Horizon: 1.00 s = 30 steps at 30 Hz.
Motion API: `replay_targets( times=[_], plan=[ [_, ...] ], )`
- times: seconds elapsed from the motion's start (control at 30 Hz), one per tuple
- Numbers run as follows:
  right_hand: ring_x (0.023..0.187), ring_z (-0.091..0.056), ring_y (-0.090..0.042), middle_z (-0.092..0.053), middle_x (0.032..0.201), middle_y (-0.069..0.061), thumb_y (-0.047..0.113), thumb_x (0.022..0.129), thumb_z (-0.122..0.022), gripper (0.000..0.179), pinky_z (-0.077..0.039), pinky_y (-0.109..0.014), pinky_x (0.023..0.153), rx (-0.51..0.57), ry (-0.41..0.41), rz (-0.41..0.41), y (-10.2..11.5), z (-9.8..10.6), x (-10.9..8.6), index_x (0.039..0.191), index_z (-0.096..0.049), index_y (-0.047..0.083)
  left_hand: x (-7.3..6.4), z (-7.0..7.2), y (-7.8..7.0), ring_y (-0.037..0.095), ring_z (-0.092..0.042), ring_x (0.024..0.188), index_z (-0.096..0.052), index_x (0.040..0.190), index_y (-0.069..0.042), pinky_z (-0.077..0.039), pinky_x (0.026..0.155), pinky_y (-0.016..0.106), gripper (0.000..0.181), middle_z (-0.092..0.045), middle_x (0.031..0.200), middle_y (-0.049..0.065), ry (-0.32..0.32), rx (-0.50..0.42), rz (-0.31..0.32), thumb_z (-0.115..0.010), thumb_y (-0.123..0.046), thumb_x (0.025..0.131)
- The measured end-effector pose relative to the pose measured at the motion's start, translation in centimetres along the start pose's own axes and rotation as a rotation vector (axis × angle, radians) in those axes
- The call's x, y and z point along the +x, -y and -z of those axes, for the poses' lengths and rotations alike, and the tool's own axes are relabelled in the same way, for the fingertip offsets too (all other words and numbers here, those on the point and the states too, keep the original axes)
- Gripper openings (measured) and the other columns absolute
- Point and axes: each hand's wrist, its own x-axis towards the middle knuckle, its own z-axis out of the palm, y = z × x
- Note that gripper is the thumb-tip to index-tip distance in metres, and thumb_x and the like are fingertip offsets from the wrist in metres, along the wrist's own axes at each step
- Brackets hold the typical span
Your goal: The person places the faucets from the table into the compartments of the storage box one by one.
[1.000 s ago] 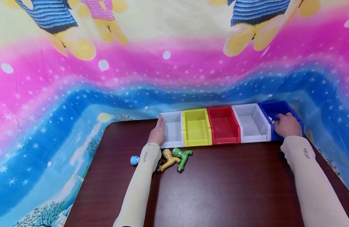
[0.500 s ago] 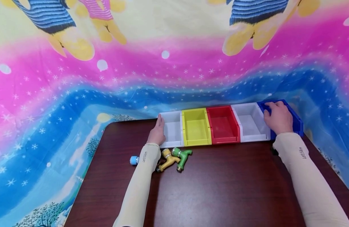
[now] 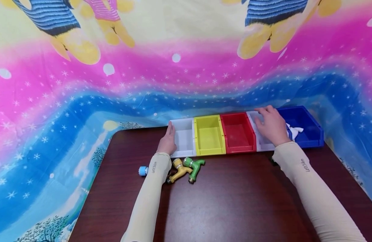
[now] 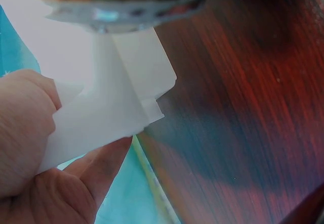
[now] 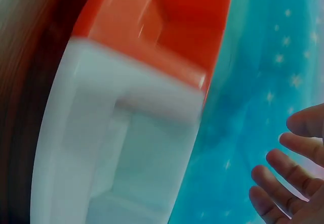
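Five bins point(image 3: 209, 136) sat in line, and the left hand point(image 3: 167, 144) pinched the end white bin point(image 3: 184, 137) by its outer wall, likely light, stiff plastic, best gripped there; the right hand point(image 3: 272, 125), fingers spread, holding nothing, hovered over the other white bin point(image 5: 136, 148).

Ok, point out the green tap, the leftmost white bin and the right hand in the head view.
Green tap point(image 3: 196, 168): head view, on its body.
Leftmost white bin point(image 3: 184, 143): head view, on its inside floor.
Right hand point(image 3: 273, 125): head view, on the back of the hand.
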Motion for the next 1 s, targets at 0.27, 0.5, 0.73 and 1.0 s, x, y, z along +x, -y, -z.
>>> replay_targets(
  times=[0.27, 0.5, 0.73, 1.0],
  plan=[
    [0.111, -0.058, -0.039, -0.058, 0.125, -0.02, 0.021, 0.097, -0.069, 0.049, -0.054, -0.06, 0.092, 0.008, 0.055, 0.098, 3.7, -2.3, -0.4, 0.144, -0.06, 0.008, -0.1, 0.0, 0.0, 0.02, -0.052, 0.055, -0.011, 0.167, -0.006, -0.047, 0.056, 0.03, 0.091, 0.012, 0.176, 0.003, 0.008, -0.007, 0.01, -0.058, 0.013, 0.091],
    [0.115, -0.059, -0.033, -0.06, 0.125, -0.014, 0.024, 0.089, -0.08, 0.059, -0.054, -0.057, 0.099, -0.006, 0.131, 0.191, 6.8, -4.2, -0.8, 0.144, -0.061, 0.012, 0.0, -0.1, 0.1, 0.019, -0.052, 0.054, -0.011, 0.167, -0.006, -0.047, 0.056, 0.03, 0.091, 0.012, 0.176, 0.003, 0.002, 0.015, 0.007, -0.058, 0.012, 0.091],
    [0.112, -0.06, -0.029, -0.061, 0.125, -0.012, 0.025, 0.083, -0.086, 0.065, -0.057, -0.049, 0.097, -0.011, 0.199, 0.235, 8.8, -6.0, -1.5, 0.142, -0.064, 0.012, 0.2, -0.1, 0.1, 0.019, -0.052, 0.054, -0.009, 0.167, -0.008, -0.046, 0.056, 0.029, 0.091, 0.017, 0.175, -0.001, 0.033, -0.009, 0.025, -0.055, 0.013, 0.093],
    [0.108, -0.063, -0.026, -0.063, 0.123, -0.009, 0.027, 0.085, -0.085, 0.06, -0.058, -0.046, 0.092, 0.021, 0.272, 0.309, 10.6, -8.2, -2.7, 0.14, -0.066, 0.015, 0.3, 0.1, -0.1, 0.02, -0.053, 0.056, -0.005, 0.167, -0.01, -0.047, 0.057, 0.029, 0.092, 0.019, 0.174, -0.002, 0.042, -0.001, 0.032, -0.055, 0.012, 0.093]
  ],
)
